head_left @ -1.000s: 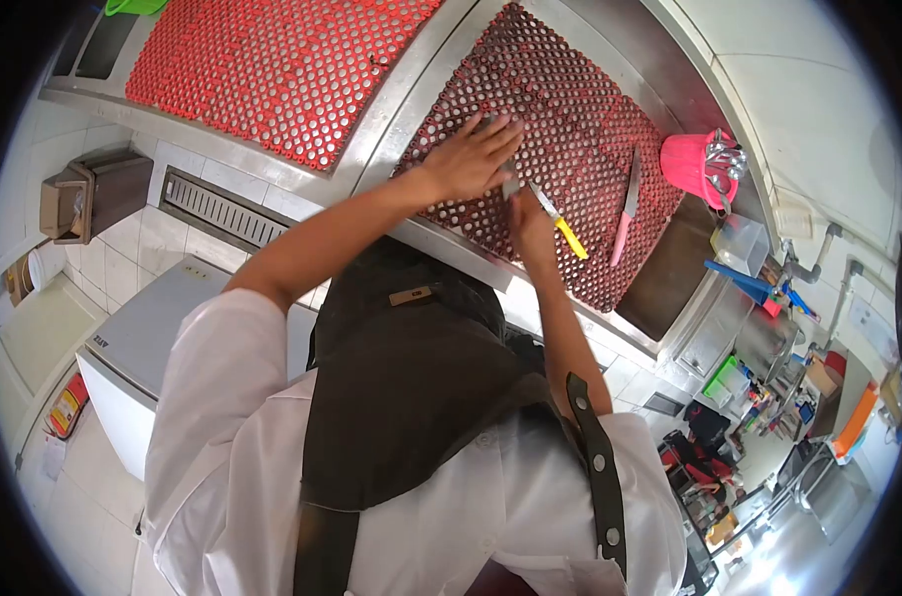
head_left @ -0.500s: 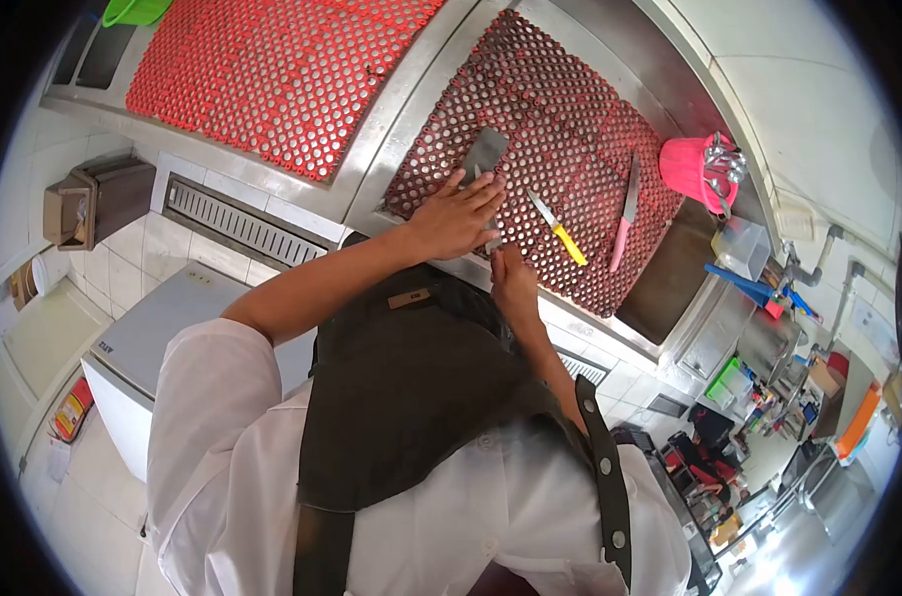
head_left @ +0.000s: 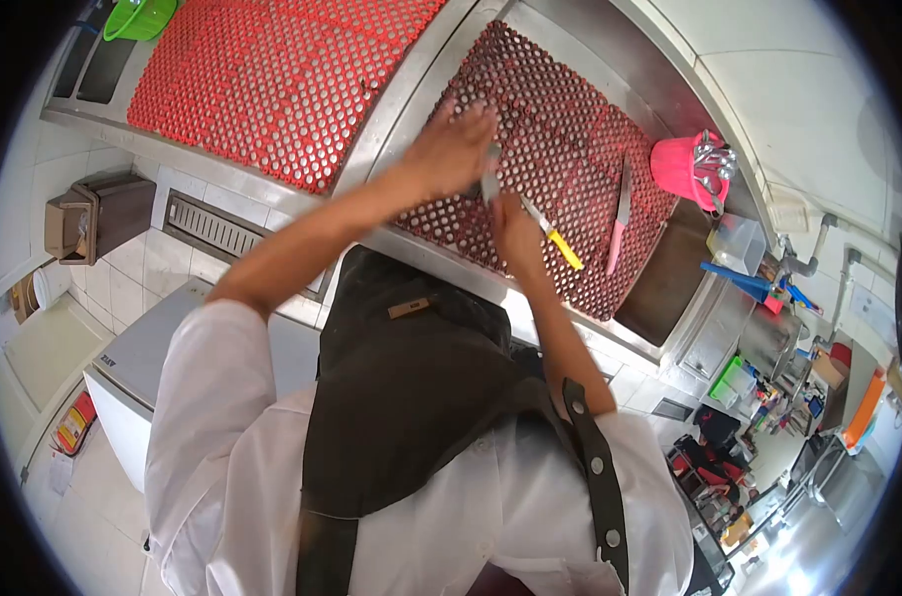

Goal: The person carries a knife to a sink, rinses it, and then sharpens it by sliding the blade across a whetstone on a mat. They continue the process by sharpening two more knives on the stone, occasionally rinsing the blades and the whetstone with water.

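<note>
My right hand (head_left: pixel 516 233) is closed around the near end of a flat metal spatula (head_left: pixel 489 187), its grey metal showing between my hands. My left hand (head_left: pixel 454 151), blurred by motion, reaches over the far part of the tool with fingers stretched forward, hiding its wide end. Both hands are above a dark red perforated mat (head_left: pixel 560 119) on a steel counter. To the right of my right hand lies a small knife with a yellow handle (head_left: pixel 565 249). Farther right lies a longer knife with a pink handle (head_left: pixel 615 248).
A pink bucket (head_left: pixel 675 171) of metal utensils stands at the mat's right end, near a steel basin (head_left: pixel 659 288). Clear plastic containers (head_left: pixel 739 243) stand beyond it. Left of the divider is a bright red mat (head_left: pixel 272 89) with a green basket (head_left: pixel 138 18) behind.
My left hand has lifted from lying flat on the tool and moved up and left. My right hand has shifted slightly right and up, still gripping the tool.
</note>
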Tool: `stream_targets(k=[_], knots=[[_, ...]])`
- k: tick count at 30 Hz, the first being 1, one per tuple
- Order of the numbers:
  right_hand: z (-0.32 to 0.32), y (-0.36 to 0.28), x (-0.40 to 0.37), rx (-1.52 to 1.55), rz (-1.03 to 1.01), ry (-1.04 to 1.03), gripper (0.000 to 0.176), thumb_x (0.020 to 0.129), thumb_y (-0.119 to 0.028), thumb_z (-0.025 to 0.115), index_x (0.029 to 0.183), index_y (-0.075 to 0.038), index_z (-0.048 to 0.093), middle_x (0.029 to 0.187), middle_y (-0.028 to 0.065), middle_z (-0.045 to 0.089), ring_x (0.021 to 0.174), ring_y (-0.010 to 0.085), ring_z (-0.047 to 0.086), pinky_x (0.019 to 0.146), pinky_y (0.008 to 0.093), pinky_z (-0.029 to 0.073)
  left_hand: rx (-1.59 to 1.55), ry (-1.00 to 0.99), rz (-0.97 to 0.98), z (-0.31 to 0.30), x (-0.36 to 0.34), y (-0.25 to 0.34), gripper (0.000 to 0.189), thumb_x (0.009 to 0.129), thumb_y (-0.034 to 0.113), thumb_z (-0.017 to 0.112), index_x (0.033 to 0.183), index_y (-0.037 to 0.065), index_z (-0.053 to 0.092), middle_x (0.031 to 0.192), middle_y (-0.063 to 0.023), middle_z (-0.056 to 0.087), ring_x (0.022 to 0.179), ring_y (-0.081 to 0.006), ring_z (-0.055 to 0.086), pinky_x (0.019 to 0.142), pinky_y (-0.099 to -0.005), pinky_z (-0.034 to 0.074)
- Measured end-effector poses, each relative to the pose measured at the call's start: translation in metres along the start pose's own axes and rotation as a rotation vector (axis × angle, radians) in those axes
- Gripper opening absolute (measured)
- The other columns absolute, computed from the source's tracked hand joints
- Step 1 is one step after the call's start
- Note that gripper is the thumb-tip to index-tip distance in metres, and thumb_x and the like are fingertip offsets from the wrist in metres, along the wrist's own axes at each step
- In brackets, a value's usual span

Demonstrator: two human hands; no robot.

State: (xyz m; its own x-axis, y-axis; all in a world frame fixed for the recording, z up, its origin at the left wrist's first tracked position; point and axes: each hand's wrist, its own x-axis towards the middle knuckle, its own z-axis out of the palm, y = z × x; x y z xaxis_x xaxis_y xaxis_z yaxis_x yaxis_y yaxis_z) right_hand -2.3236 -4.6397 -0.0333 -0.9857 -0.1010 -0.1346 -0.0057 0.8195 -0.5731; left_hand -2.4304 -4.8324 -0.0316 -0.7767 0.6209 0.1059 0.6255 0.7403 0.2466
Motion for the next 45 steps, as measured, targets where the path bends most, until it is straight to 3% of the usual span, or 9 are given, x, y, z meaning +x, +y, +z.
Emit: stream_targets(k=[3,6,9,14,15,21,31,40,45], knots=[[0.01,0.005,-0.076,0.083,-0.069,0.038,0.018,0.104,-0.025,0.055,0.103,-0.007,0.057,0.067,0.0259,0.062,0.063,0.0505,0.062,0.053,0.0574,0.047,-0.183,-0.112,0.028,0.02,-0.069,0.055,0.069,0.104,0.047,0.046,0.153,-0.001,0.039,0.163,-0.0171,0.033,0.154,-0.0326,0.026,0.122,-0.0577,0.021],[0.013,0.02,-0.07,-0.015,0.091,-0.082,0.022,0.104,-0.023,0.054,0.107,-0.001,0.057,0.074,0.0262,0.065,0.068,0.0509,0.064,0.058,0.0571,0.05,-0.2,-0.035,0.052,0.039,-0.059,0.057,0.07,0.104,0.049,0.045,0.153,-0.001,0.039,0.165,-0.0159,0.03,0.155,-0.0326,0.024,0.122,-0.0581,0.022],[0.009,0.041,0.011,-0.008,-0.09,0.064,0.022,0.106,-0.023,0.05,0.104,-0.002,0.053,0.071,0.0275,0.063,0.068,0.051,0.064,0.054,0.0596,0.047,-0.064,-0.043,0.077,0.038,0.009,0.012,0.071,0.105,0.05,0.042,0.156,0.002,0.035,0.168,-0.0136,0.025,0.156,-0.0313,0.022,0.122,-0.0584,0.021],[-0.015,0.009,0.089,-0.106,-0.084,0.128,0.02,0.106,-0.02,0.049,0.099,-0.001,0.053,0.068,0.0264,0.064,0.064,0.0504,0.063,0.054,0.0588,0.048,0.008,0.091,0.08,0.031,0.07,-0.045,0.069,0.106,0.05,0.04,0.156,0.003,0.035,0.166,-0.0152,0.028,0.156,-0.0311,0.021,0.123,-0.0569,0.022],[0.002,0.027,0.076,-0.077,-0.248,0.253,0.02,0.105,-0.022,0.052,0.096,-0.004,0.054,0.069,0.0276,0.062,0.064,0.0509,0.062,0.053,0.0595,0.046,0.01,0.031,0.088,0.014,0.059,-0.034,0.069,0.106,0.05,0.04,0.155,0.001,0.036,0.166,-0.0158,0.03,0.155,-0.0325,0.024,0.123,-0.0563,0.022],[-0.008,-0.003,-0.078,0.135,0.115,-0.098,0.02,0.105,-0.023,0.053,0.099,-0.005,0.055,0.066,0.0256,0.06,0.061,0.0491,0.062,0.053,0.0567,0.047,-0.213,-0.151,0.032,0.017,-0.068,0.061,0.072,0.106,0.052,0.039,0.155,0.0,0.036,0.166,-0.0157,0.028,0.155,-0.0326,0.023,0.123,-0.0587,0.019],[-0.007,0.013,0.127,-0.1,-0.06,0.11,0.026,0.106,-0.028,0.051,0.103,-0.003,0.054,0.071,0.0308,0.064,0.07,0.0525,0.065,0.059,0.0606,0.051,0.049,0.153,-0.018,0.031,0.078,-0.054,0.068,0.107,0.05,0.037,0.155,0.001,0.037,0.164,-0.0145,0.033,0.153,-0.032,0.029,0.122,-0.0584,0.022],[-0.013,0.011,-0.022,0.033,-0.098,0.023,0.015,0.103,-0.019,0.056,0.099,-0.004,0.055,0.076,0.0295,0.062,0.068,0.0535,0.062,0.058,0.0602,0.046,-0.174,-0.047,0.004,0.025,-0.029,0.034,0.073,0.106,0.053,0.038,0.154,-0.001,0.037,0.164,-0.0176,0.033,0.152,-0.0345,0.03,0.121,-0.0591,0.023],[0.004,0.028,0.062,-0.103,-0.026,0.045,0.021,0.105,-0.024,0.052,0.103,-0.003,0.053,0.069,0.0288,0.063,0.068,0.0521,0.064,0.058,0.0592,0.05,-0.055,0.06,0.001,0.04,0.033,-0.012,0.072,0.107,0.052,0.037,0.155,-0.001,0.034,0.164,-0.0174,0.032,0.153,-0.033,0.029,0.121,-0.0593,0.022]])
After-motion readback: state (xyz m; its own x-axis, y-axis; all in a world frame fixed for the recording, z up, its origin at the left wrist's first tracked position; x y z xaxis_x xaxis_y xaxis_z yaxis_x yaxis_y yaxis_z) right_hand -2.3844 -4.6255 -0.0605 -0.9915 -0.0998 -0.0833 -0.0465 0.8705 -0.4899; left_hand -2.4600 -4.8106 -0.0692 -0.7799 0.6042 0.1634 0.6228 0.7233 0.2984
